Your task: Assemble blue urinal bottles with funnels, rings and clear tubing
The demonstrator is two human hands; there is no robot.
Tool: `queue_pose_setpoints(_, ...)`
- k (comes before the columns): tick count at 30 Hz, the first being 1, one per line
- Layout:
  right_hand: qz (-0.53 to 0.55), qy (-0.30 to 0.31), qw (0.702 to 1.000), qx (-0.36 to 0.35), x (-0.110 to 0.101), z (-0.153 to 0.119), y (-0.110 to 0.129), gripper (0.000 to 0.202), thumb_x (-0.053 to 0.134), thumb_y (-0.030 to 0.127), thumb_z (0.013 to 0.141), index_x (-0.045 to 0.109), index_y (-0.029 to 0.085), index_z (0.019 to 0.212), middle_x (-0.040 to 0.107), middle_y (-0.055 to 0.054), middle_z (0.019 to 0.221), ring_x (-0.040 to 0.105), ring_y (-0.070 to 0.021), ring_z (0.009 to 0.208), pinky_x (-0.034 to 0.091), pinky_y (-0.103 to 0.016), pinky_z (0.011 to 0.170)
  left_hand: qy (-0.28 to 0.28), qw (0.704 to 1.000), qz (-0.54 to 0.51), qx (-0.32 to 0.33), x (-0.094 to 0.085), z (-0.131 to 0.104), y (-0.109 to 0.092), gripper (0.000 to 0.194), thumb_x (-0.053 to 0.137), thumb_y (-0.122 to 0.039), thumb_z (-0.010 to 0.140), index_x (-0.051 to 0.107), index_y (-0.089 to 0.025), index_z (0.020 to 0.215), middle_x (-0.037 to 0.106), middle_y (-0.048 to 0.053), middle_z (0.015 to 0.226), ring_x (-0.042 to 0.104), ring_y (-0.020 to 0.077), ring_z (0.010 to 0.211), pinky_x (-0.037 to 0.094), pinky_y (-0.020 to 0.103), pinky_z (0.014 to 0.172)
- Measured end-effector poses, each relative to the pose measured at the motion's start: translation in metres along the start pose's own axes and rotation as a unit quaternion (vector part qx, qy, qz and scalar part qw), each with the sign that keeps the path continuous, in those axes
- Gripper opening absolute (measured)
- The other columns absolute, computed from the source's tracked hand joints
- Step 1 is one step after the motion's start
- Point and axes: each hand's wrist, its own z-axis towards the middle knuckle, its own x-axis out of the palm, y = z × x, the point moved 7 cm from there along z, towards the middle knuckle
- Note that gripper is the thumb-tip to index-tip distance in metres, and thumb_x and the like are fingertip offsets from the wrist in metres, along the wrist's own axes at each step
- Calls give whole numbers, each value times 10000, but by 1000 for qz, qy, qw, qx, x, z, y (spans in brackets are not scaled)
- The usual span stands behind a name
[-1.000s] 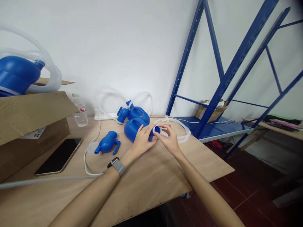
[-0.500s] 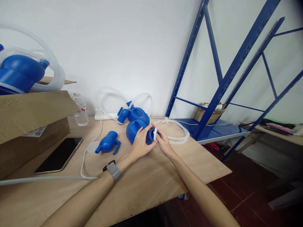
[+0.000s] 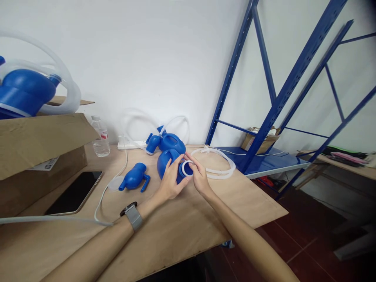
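Note:
A blue plastic bottle (image 3: pixel 165 160) with a moulded handle lies on the table, its open mouth turned toward me and to the right. My left hand (image 3: pixel 172 179) wraps around its neck from the left. The white ring (image 3: pixel 183 169) sits at the rim of the mouth, gripped by the fingers of my right hand (image 3: pixel 201 178). Fingers cover part of the neck, so whether the ring is seated cannot be seen. To the left lies a blue spouted piece (image 3: pixel 134 177) with a bent arm, next to a translucent disc (image 3: pixel 116 183).
Behind are another blue bottle (image 3: pixel 173 143) and a coiled clear hose (image 3: pixel 226 172). On the left are a phone (image 3: pixel 75 192), a water bottle (image 3: pixel 100 137) and a cardboard box (image 3: pixel 44 145) with blue bottles. A blue metal rack (image 3: pixel 264 117) stands right, beyond the table (image 3: pixel 246 203).
The white ring has turned from edge-on to facing me and moved slightly left against the bottle's mouth. Both hands have shifted with it, my left wrist a little down and left.

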Motion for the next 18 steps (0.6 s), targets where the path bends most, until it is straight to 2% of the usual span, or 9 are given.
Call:
queue_pose_setpoints(4, 4, 10, 1000, -13, 9, -5, 2, 475, 576, 481, 990, 690, 255, 1393, 697, -79, 1409, 615, -274, 1373, 416, -496, 1226, -65, 992, -66, -90, -4, 4, 0, 481, 382, -485, 1050, 486, -222, 1438, 651, 126, 1422, 603, 268, 1317, 301, 531, 1244)
queue_pose_setpoints(6, 4, 19, 1000, -18, 14, -9, 2, 498, 561, 519, 1001, 677, 257, 1408, 688, -80, 1422, 621, -271, 1366, 438, -480, 1211, -103, 983, -87, -128, -7, 5, 1, 423, 335, -472, 1067, 550, -232, 1341, 680, 109, 1355, 623, 256, 1265, 382, 492, 1190)
queue_pose_setpoints(9, -2, 11, 1000, -23, 18, -14, 0, 536, 536, 572, 1009, 662, 257, 1425, 691, -81, 1419, 629, -268, 1354, 455, -463, 1199, -138, 973, -104, -150, -9, 3, 0, 378, 351, -460, 1065, 579, -234, 1264, 689, 102, 1305, 630, 251, 1239, 455, 443, 1117)
queue_pose_setpoints(14, 7, -4, 1000, -30, 21, -17, -4, 536, 485, 599, 1033, 675, 261, 1404, 706, -80, 1397, 634, -265, 1342, 471, -446, 1180, -147, 968, -135, -152, -13, 0, -2, 324, 390, -405, 1042, 587, -227, 1227, 723, 78, 1189, 677, 232, 1128, 507, 398, 1031)
queue_pose_setpoints(18, 33, -7, 999, -36, 27, -17, 0, 538, 467, 613, 1036, 704, 257, 1362, 716, -91, 1376, 656, -278, 1308, 473, -455, 1170, -127, 969, -149, -148, -19, -1, 1, 349, 416, -414, 1029, 585, -212, 1258, 741, 65, 1080, 696, 228, 1041, 536, 381, 958)
